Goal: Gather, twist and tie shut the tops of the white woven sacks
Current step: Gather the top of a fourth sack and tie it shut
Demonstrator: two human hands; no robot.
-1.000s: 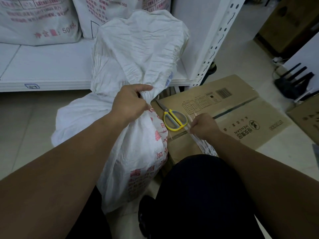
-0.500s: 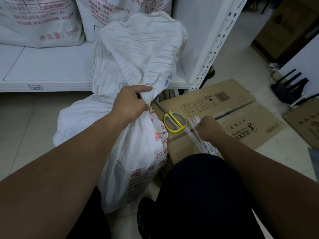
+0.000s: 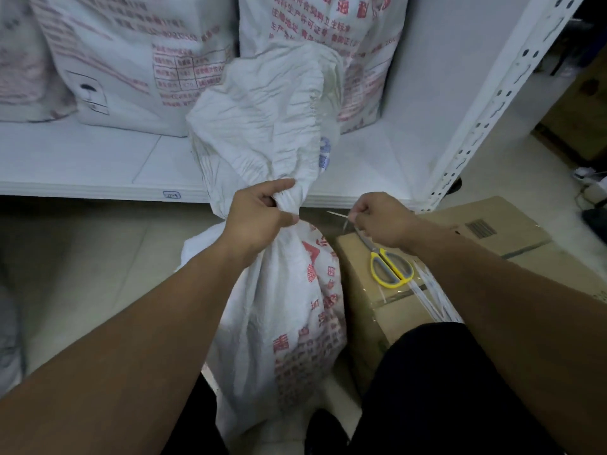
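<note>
Standing on the tiled floor in front of the person, the white woven sack has red print down its side and sits just beside a cardboard box, touching or nearly touching its left face. The sack's top is bunched into a narrow neck. Above the neck the loose mouth fabric fans up, crumpled, in front of the shelf edge.

The left hand is clamped round the neck, fingers and thumb wrapped over the gathered cloth. The right hand is apart from it, a little to the right at about the same height, over the box's near corner. Its fingertips pinch a thin white tie strip, and the free end points toward the neck without touching it.

On the box top lie yellow-handled scissors, blades closed, tips under the right hand. A bundle of white strips lies just right of the handles and runs toward the person's dark-trousered knee.

Behind is a low white shelf carrying full printed sacks, with a perforated white upright at its right end. The far right background is dim, too dark to tell.
</note>
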